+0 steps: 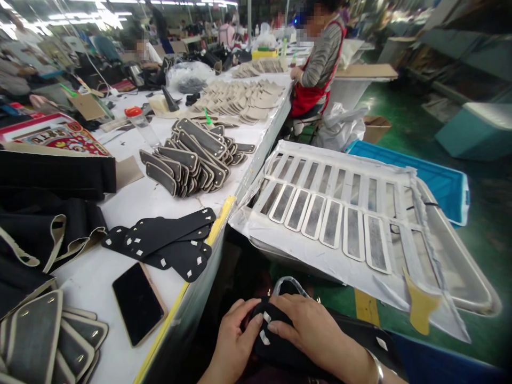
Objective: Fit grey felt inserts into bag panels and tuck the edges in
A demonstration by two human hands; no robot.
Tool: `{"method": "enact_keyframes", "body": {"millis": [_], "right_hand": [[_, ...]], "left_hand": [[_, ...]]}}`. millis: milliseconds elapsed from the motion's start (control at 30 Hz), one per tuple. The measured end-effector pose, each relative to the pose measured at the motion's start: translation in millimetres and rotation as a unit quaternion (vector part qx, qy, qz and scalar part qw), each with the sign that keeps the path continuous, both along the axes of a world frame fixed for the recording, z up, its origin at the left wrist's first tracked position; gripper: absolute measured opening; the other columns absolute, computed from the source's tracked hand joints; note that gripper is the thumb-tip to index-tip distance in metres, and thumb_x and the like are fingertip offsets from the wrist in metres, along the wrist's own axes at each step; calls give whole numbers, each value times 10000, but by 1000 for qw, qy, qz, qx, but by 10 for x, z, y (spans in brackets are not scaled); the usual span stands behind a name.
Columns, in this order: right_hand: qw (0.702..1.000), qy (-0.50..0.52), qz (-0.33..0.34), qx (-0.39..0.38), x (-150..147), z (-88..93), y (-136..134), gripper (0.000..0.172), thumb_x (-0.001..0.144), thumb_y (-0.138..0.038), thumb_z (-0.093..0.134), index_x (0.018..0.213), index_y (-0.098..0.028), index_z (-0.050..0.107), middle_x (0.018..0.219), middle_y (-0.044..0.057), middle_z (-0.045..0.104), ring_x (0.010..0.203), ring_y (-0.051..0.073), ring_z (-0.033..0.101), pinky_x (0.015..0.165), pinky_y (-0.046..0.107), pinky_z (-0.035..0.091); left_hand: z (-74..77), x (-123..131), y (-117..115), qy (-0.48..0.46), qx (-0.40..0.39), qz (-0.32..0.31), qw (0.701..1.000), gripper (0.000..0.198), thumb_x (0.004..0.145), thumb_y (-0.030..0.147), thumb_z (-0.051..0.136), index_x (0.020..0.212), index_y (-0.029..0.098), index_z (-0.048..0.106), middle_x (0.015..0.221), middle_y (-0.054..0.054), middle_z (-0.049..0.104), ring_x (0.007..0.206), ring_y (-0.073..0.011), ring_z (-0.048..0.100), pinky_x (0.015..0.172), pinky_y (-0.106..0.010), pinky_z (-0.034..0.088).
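In my lap lies a black panel [280, 349] with small white tabs on it. My left hand [236, 338] grips its left end, thumb pressed beside a white tab. Over the top of the same piece my right hand [310, 322] is closed, with its thumb near the tabs and a silver bangle on the wrist. The fingers' undersides are hidden. On the table to the left, several similar black panels [168, 237] with white tabs and small metal studs overlap in a loose pile. A phone [139, 304] with a dark screen rests in front of them.
Grey, pale-edged pieces [196, 154] are heaped farther up the table [124, 200]; more [34, 336] lie at lower left. At right, a slotted white frame [320, 160] carries several strips, near a blue crate [416, 170]. A co-worker [324, 58] sits beyond, beside the table.
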State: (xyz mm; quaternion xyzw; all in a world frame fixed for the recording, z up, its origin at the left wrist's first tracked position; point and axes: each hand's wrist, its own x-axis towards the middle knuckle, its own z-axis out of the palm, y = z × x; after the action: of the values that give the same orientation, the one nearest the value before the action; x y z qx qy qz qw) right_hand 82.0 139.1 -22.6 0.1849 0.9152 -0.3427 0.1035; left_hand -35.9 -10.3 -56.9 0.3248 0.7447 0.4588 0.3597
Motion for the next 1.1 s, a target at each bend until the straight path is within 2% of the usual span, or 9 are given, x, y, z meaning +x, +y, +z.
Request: {"method": "enact_keyframes", "body": {"millis": [333, 500, 600, 667, 767, 800, 900, 967, 1100], "right_hand": [[1000, 17, 1, -8, -21, -94, 19, 286, 874, -417, 511, 1104, -271, 599, 1007, 20, 640, 952, 196, 579, 845, 311, 442], [991, 59, 1, 116, 105, -46, -117, 512, 818, -399, 595, 1260, -160, 491, 1260, 110, 513, 1145, 255, 478, 979, 417, 391], [980, 85, 5, 181, 365, -9, -63, 571, 819, -443, 570, 1301, -161, 452, 1324, 114, 456, 1202, 274, 430, 1021, 472, 351], [976, 87, -24, 199, 602, -13, 96, 520, 862, -463, 480, 1290, -169, 462, 1293, 108, 489, 1173, 261, 467, 1000, 464, 387], [963, 80, -120, 226, 928, -71, 409, 523, 906, -483, 340, 1255, -121, 484, 1230, 136, 534, 1132, 253, 508, 975, 439, 424], [960, 76, -141, 231, 1005, -102, 494, 535, 912, -485, 309, 1241, -105, 492, 1210, 145, 547, 1116, 254, 521, 966, 436, 433], [959, 63, -133, 243, 1122, -221, 599, 506, 923, -445, 262, 1187, -109, 535, 1176, 146, 572, 1097, 252, 539, 944, 423, 453], [960, 53, -82, 264, 1141, -321, 556, 470, 924, -373, 233, 1130, -139, 584, 1169, 137, 581, 1074, 261, 556, 909, 433, 472], [956, 46, -20, 291, 1155, -497, 394, 461, 892, -273, 222, 1106, -175, 618, 1173, 133, 584, 994, 284, 598, 799, 460, 516]], "left_hand": [[40, 19, -6, 20, 13, 8, 1000, 304, 854, 386, 498, 1050, 195, 632, 878, -43, 589, 785, -170, 564, 724, -279, 466], [17, -51, -54, 41, 27, -44, 998, 323, 848, 384, 500, 1096, 206, 606, 993, -58, 599, 894, -185, 569, 826, -307, 462], [-43, -224, -119, -75, -22, -78, 994, 436, 853, 481, 456, 1141, 176, 577, 903, -56, 606, 700, -158, 571, 614, -276, 492], [-6, -334, -117, -112, -19, -29, 993, 509, 888, 521, 349, 1163, 142, 549, 856, -58, 591, 662, -148, 557, 550, -258, 481], [224, -315, 37, 37, 47, 45, 997, 481, 935, 460, 254, 1162, 145, 538, 965, -81, 582, 861, -174, 566, 761, -320, 494], [319, -241, 126, 115, 64, 24, 991, 456, 939, 436, 260, 1160, 154, 541, 1021, -89, 579, 937, -186, 552, 852, -350, 465], [495, 122, 416, 314, 90, -156, 932, 472, 918, 466, 326, 1226, 158, 506, 1174, -108, 544, 1105, -235, 472, 991, -409, 366], [463, 364, 554, 385, 86, -254, 883, 565, 878, 565, 357, 1271, 174, 466, 1219, -104, 528, 1164, -264, 430, 1024, -450, 320], [240, 563, 613, 434, 1, -307, 847, 730, 831, 689, 266, 1300, 152, 427, 1253, -136, 511, 1189, -304, 410, 1032, -529, 266]]}}
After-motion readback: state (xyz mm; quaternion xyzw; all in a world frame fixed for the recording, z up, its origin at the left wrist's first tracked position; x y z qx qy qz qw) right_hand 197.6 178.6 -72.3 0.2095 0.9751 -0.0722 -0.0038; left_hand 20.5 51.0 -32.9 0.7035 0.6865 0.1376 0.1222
